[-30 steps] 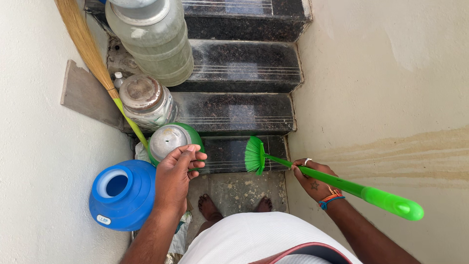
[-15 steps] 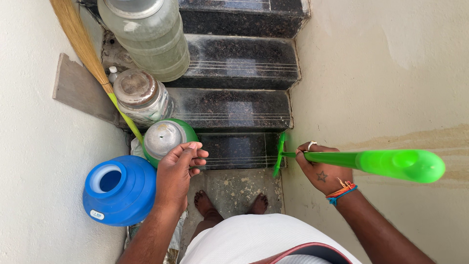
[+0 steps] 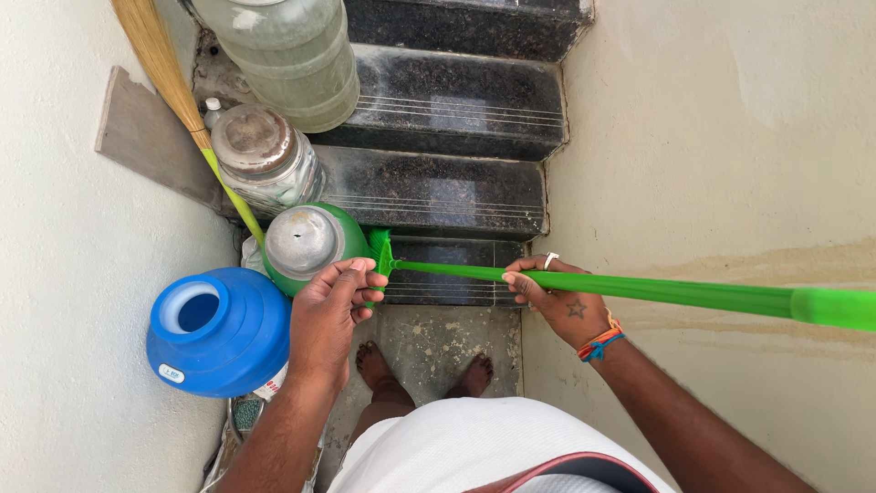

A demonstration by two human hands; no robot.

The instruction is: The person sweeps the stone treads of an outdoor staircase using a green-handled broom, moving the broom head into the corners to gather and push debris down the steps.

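Right hand (image 3: 558,306) grips green broom handle (image 3: 657,290); left hand (image 3: 330,315) touches green pot (image 3: 310,245) beside blue pot (image 3: 219,330).

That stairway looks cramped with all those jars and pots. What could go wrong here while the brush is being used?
The left hand rests against the green pot at a step's edge; a nudge might tip it onto the bare feet. The right hand grips the long green brush, whose head sits close to that pot, so a hard stroke could knock it or the glass jar just above. The broom leaning on the wall might slide down.
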